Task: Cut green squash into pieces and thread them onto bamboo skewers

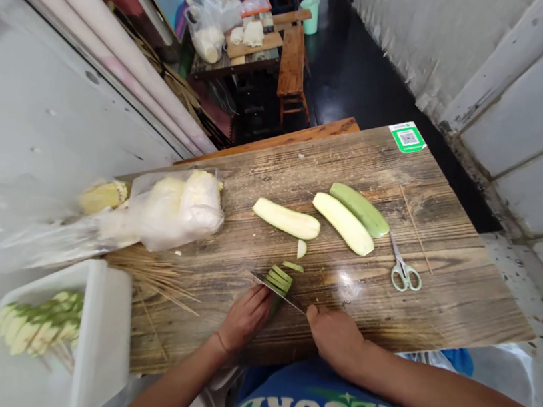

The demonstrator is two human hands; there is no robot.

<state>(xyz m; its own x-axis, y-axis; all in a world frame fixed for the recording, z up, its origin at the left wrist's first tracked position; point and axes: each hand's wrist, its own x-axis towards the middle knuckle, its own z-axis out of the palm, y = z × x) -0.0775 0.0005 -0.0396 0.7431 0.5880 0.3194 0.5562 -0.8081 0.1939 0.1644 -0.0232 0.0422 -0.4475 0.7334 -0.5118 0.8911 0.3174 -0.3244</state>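
My right hand [334,339] is closed round the handle of a knife [294,303], whose blade lies across a green zucchini piece [278,304]. With its fingers bent, my left hand [246,316] grips that piece just behind the blade. Beyond the blade are several cut slices [278,277], still close together. One loose slice [293,266] and a pale end piece [301,249] lie a little farther off. Three halved zucchini rest on the wood: one cut side up [286,219], a second pale one [343,224], and one with green skin showing [360,209].
Scissors [404,271] and a thin stick [417,229] lie to the right. Bamboo skewers [165,275] spread at the left, near a clear bag with pale contents [182,208]. A white bin [109,315] holds skewered slices [40,320]. A green QR card [408,138] marks the far corner.
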